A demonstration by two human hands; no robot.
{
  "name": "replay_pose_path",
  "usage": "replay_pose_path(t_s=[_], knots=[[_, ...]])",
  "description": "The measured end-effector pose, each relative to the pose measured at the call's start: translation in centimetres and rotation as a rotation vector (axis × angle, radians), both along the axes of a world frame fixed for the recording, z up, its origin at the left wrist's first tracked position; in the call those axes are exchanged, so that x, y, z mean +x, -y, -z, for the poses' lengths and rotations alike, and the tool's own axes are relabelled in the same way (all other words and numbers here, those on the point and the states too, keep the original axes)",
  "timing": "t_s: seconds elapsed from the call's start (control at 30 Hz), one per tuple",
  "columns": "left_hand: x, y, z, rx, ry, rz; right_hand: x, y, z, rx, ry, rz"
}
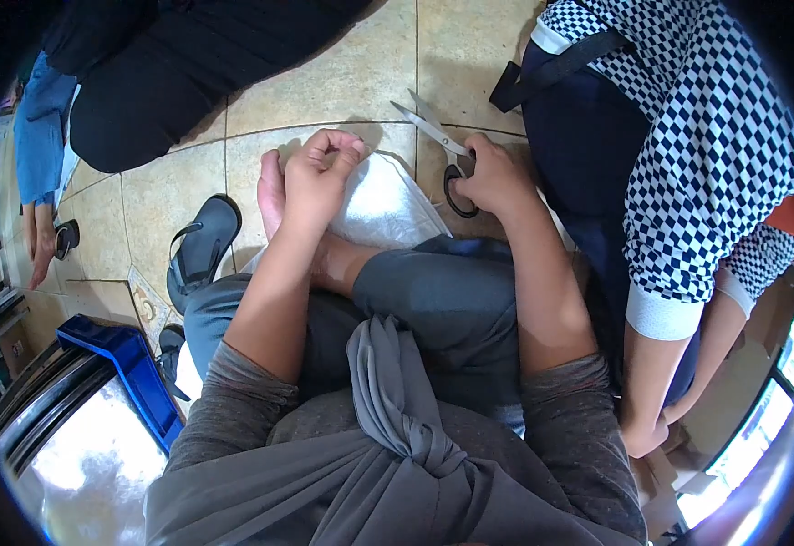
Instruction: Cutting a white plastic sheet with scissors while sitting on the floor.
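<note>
My right hand (496,177) holds a pair of scissors (446,142) by its black handles. The blades are spread and point up and to the left, above the floor tiles. To the left, my left hand (322,170) has its thumb and fingertips brought together. Something small and pale may be between them, but it is too small to make out. Below the fingertips lies a shiny, whitish plastic sheet or bag (387,205), partly covered by my forearm and crossed legs. My bare foot (271,188) shows beside the left wrist.
A black flip-flop (204,249) lies on the tiled floor (315,89) to the left. A blue plastic tray (120,368) is at lower left. Close on my right sits a person in a checkered top (697,150). Another person's dark-clothed leg (165,89) extends across the upper left.
</note>
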State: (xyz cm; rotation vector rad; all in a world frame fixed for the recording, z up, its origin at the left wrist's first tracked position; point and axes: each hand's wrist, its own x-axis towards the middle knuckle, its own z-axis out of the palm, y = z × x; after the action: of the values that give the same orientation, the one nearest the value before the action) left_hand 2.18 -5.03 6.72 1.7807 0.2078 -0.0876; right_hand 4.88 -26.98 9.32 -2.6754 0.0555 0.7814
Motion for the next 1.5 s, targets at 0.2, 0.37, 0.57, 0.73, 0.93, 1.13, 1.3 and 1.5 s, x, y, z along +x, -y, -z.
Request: replay_pose_path(t_s=[0.2, 0.37, 0.57, 0.73, 0.93, 1.13, 1.3, 1.5], knots=[[0.0, 0.2, 1.1, -0.277, -0.02, 0.004, 0.2, -0.2, -0.3, -0.027, -0.063, 0.054], [-0.2, 0.6, 1.0, -0.3, -0.02, 0.046, -0.1, -1.0, 0.0, 0.215, 0.096, 0.045], [-0.6, 1.4, 0.7, -0.347, -0.085, 0.077, -1.1, -3.1, 0.8, 0.801, 0.026, 0.066], [-0.8, 1.7, 0.4, -0.391, -0.135, 0.109, -1.2, -3.4, 0.8, 0.853, 0.026, 0.069], [-0.6, 1.3, 0.7, -0.432, -0.131, 0.052, -0.8, -2.8, 0.9, 0.783, 0.042, 0.056], [-0.6, 1.4, 1.6, -0.316, -0.111, 0.033, -0.3, -1.9, 1.7, 0.478, 0.032, 0.085], [-0.6, 0.8, 1.8, -0.084, -0.18, 0.078, -0.2, -1.5, 1.8, 0.147, -0.016, 0.003], [-0.6, 1.2, 2.5, -0.06, -0.01, -0.015, -0.5, -1.5, 2.6, 0.061, -0.143, -0.041]])
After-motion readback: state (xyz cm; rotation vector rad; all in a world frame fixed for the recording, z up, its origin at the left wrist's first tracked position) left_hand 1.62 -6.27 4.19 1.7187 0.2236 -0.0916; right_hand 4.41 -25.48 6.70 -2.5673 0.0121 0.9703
